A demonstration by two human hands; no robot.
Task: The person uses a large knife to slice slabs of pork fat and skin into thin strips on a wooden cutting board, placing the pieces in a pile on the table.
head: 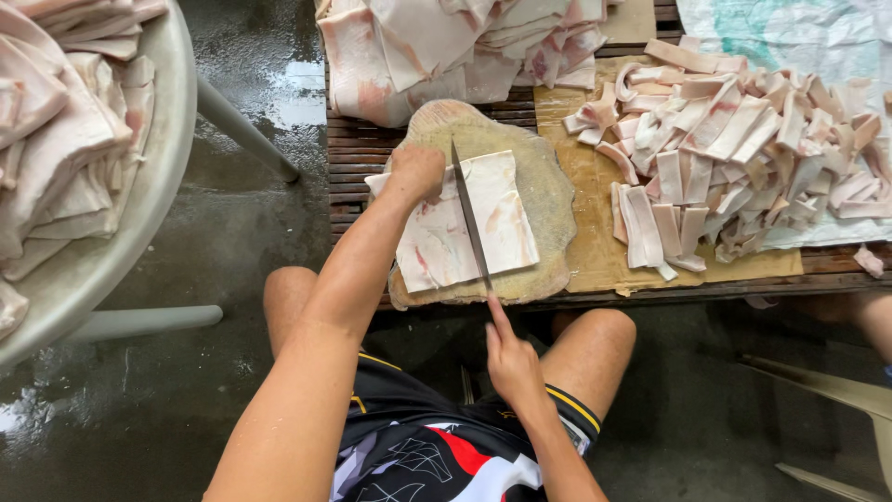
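Your left hand sits just above the centre of the frame, at the end of an arm stretched long and nearly straight from the lower left. Its grip is a flat press rather than a clasp: it lies on the upper left corner of the pale slab of pork skin, pinning it to the round wooden chopping block.

Your right hand is low in the frame, just right of centre, wrist drawn back over your knee. Its grip is closed around the handle of the long knife, with the forefinger laid out along the handle towards the blade. The blade runs up and slightly left across the middle of the slab, edge down on it.

The block rests on a slatted wooden bench. To the right of the frame lies a heap of cut strips on cardboard; uncut slabs are stacked at the top.
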